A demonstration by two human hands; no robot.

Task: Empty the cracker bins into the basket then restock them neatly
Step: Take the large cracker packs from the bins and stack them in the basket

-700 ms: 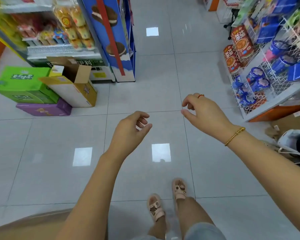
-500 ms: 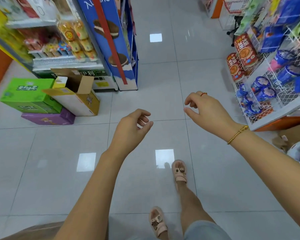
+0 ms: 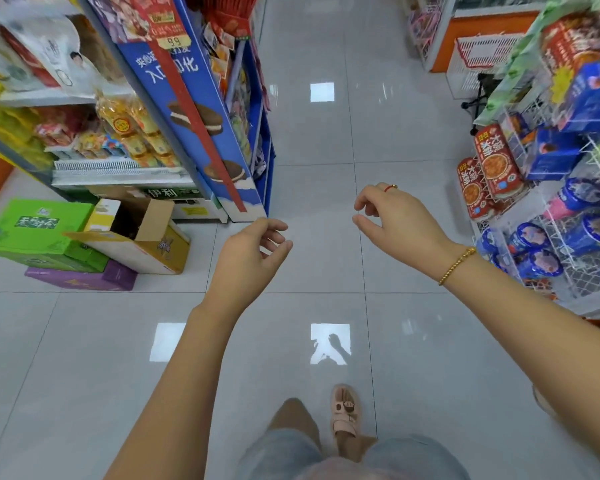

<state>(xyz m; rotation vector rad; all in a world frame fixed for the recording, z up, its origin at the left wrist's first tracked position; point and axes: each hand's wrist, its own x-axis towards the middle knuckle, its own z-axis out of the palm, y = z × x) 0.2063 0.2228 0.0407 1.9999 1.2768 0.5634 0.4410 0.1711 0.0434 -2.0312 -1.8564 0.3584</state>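
Both hands empty. Left hand (image 3: 253, 251) and right hand (image 3: 395, 220) hang out front over the glossy grey tiled floor (image 3: 309, 161), fingers loosely curled, gripping nothing.

Task stock is on the person's right: white wire rack bins (image 3: 584, 277) with round blue cracker tubs (image 3: 541, 263) in the lower tier, red cylindrical tins (image 3: 496, 164) leaning on the end, and blue cardboard boxes (image 3: 551, 154) above. The right hand is near the rack and touches nothing. The white lattice basket with a red rim (image 3: 478, 60) sits further up the aisle, well apart from both hands. I'm guessing it's the target basket.

Emptying looks not yet begun, as the bins are full.

Handling, my read:
- Tubs: light, rigid wall, probably a slick wrap. Grip across the side wall, not the lid.
- Tins: stiff, will roll if laid down. Wrap the fingers round the body.
- Boxes: crushable corners, so hold the broad faces.
- Contents are brittle, so place them in the basket rather than toss them.
- The wire dividers may snag rims, so lift straight up and out.

On the left, irrelevant: open yellow-and-white cardboard carton (image 3: 136, 237).
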